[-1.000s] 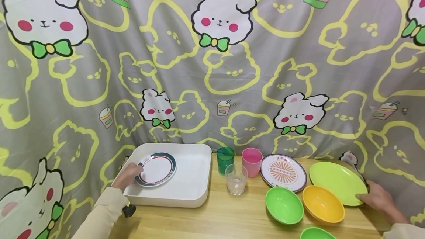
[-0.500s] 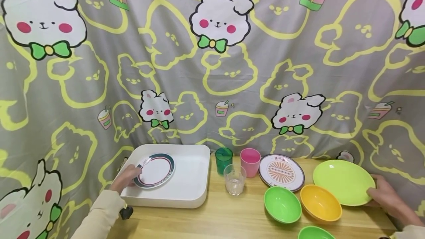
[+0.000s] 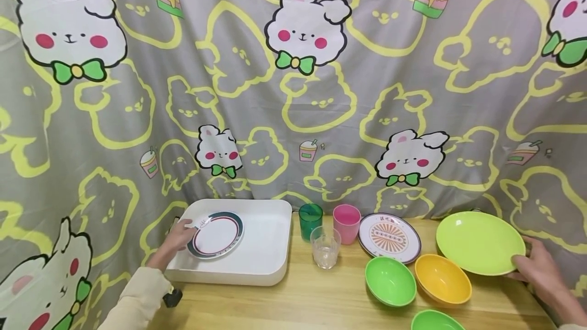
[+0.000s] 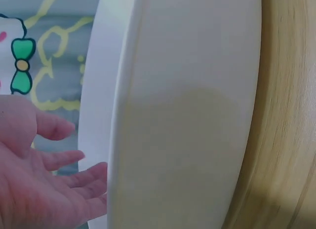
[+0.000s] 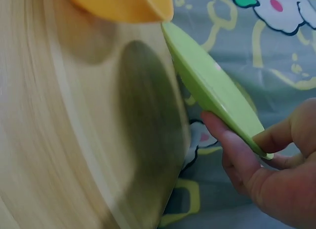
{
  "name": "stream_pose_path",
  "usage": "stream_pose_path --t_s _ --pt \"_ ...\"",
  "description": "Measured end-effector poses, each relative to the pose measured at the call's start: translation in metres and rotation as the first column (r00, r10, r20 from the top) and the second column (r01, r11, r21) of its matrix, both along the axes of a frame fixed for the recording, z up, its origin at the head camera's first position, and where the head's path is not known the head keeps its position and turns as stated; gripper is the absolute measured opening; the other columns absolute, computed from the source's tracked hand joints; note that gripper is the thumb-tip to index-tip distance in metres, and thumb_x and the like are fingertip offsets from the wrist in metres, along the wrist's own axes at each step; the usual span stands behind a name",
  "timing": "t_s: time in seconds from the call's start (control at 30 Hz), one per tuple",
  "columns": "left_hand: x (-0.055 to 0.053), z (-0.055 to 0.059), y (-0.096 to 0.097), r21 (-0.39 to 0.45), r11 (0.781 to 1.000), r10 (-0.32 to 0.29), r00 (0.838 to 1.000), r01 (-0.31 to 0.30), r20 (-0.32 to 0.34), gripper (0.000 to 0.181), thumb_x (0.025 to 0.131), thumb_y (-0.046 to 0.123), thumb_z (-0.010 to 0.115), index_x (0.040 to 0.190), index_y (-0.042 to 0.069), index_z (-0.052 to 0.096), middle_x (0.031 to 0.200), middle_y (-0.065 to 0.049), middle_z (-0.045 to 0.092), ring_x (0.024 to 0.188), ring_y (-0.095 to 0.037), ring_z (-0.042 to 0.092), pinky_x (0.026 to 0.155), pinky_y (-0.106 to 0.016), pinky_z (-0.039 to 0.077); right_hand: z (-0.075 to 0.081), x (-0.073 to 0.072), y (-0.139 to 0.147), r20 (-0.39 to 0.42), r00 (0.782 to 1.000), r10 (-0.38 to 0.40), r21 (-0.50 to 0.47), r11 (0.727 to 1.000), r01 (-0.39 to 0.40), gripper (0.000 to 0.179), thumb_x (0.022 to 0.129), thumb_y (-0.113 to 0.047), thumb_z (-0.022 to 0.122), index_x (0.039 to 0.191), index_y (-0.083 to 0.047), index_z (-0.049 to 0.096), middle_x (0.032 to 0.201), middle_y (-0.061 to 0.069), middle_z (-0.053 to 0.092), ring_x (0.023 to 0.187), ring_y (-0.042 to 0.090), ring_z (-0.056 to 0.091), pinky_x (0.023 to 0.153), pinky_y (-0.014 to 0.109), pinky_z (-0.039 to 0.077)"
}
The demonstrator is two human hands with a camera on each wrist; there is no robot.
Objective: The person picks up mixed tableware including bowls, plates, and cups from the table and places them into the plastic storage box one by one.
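A lime-green oval plate (image 3: 480, 243) is gripped at its right edge by my right hand (image 3: 543, 266). In the right wrist view the thumb lies on top of the plate (image 5: 217, 86) and fingers are beneath; its shadow falls on the table apart from it. My left hand (image 3: 179, 236) hovers over the left side of a white tray (image 3: 263, 276), fingers spread and holding nothing. Inside the tray lies a white round plate (image 3: 215, 236) with a dark green and red rim, just right of those fingertips. The left wrist view has the hand (image 4: 59, 179) by the tray's wall.
A green cup (image 3: 311, 221), a pink cup (image 3: 346, 224) and a clear glass (image 3: 325, 248) stand right of the tray. Farther right are a patterned plate (image 3: 390, 238), a green bowl (image 3: 391, 281), an orange bowl (image 3: 443, 279) and another green bowl (image 3: 435, 321). A curtain (image 3: 293, 106) hangs behind.
My right hand has raised the lime-green plate and shifted it slightly right, away from the orange bowl. My left hand has let go of the round plate in the tray and drawn back slightly left.
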State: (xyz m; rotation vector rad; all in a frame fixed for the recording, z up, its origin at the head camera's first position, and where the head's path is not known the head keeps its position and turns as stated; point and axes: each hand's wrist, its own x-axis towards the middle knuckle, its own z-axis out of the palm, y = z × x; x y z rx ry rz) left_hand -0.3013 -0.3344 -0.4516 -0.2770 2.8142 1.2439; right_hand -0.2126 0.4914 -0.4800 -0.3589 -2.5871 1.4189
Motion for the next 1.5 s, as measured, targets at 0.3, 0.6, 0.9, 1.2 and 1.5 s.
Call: stream_pose_path --t_s 0.3,0.6,0.9,1.2,1.5 --pt "0.004 0.014 0.015 -0.007 0.999 0.033 0.986 -0.035 -0.161 0.049 0.109 0.021 0.042 0.147 -0.011 0.038 0.143 -0.04 0.045 0.134 -0.055 0.042 0.112 -0.062 0.037 0.012 0.007 -0.011 -0.111 0.989 -0.094 -0.056 0.995 0.088 0.071 0.087 0.014 0.036 0.146 0.028 -0.003 0.103 0.051 0.046 0.061 -0.002 0.061 0.057 0.03 0.062" --pt "0.011 0.032 0.047 0.181 0.983 0.019 0.976 0.02 -0.215 0.054 0.112 0.026 0.037 0.155 -0.005 0.029 0.152 -0.037 0.036 0.136 -0.051 0.044 0.108 -0.06 0.045 0.026 0.008 -0.03 -0.126 0.968 -0.217 -0.199 0.961 0.19 0.075 0.091 0.011 0.036 0.156 0.014 -0.001 0.121 0.045 0.038 0.062 -0.009 0.057 0.059 0.026 0.062" --pt "0.013 0.045 0.073 0.247 0.964 -0.018 0.948 0.102 -0.319 0.057 0.113 0.032 0.034 0.158 -0.003 0.027 0.157 -0.031 0.033 0.139 -0.048 0.041 0.112 -0.06 0.041 0.049 0.013 -0.053 -0.137 0.921 -0.366 -0.533 0.811 0.243 0.078 0.098 0.01 0.04 0.166 -0.016 0.009 0.116 -0.012 0.044 0.072 -0.013 0.057 0.061 0.017 0.059" --pt "0.018 0.048 0.098 0.321 0.94 0.03 0.909 0.116 -0.415 0.056 0.114 0.033 0.033 0.16 0.001 0.028 0.159 -0.025 0.035 0.139 -0.042 0.045 0.11 -0.058 0.044 0.058 0.023 -0.072 -0.158 0.898 -0.41 -0.703 0.686 0.189 0.074 0.1 0.01 0.043 0.165 -0.018 0.02 0.119 -0.017 0.049 0.083 -0.011 0.059 0.061 0.018 0.06" --pt "0.02 0.048 0.127 0.387 0.904 0.039 0.868 0.18 -0.496 0.055 0.113 0.034 0.038 0.16 0.006 0.03 0.157 -0.021 0.039 0.139 -0.039 0.046 0.11 -0.059 0.043 0.062 0.028 -0.088 -0.154 0.882 -0.445 -0.793 0.588 0.158 0.073 0.102 0.009 0.045 0.164 -0.021 0.019 0.133 -0.016 0.044 0.094 -0.008 0.061 0.064 0.021 0.061"
